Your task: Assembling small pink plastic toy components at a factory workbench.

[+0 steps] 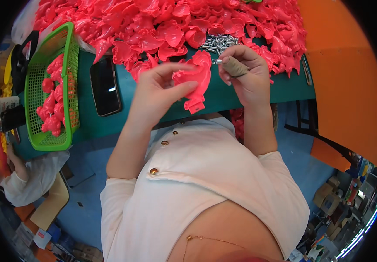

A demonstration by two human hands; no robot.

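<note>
My left hand is closed around a curved pink plastic shell piece, its thumb across the lower part. A small tab with holes sticks out at the piece's bottom end. To its right, my right hand pinches a small silvery metal pin between thumb and index finger, the pin pointing at the piece's edge. A tan covering wraps the right thumb. Just behind the right hand lies a heap of similar metal pins. Whether the pin touches the pink piece I cannot tell.
A large pile of pink plastic pieces covers the back of the green table. On the left, a black phone lies beside a green basket holding pink parts. Another person sits at the far left.
</note>
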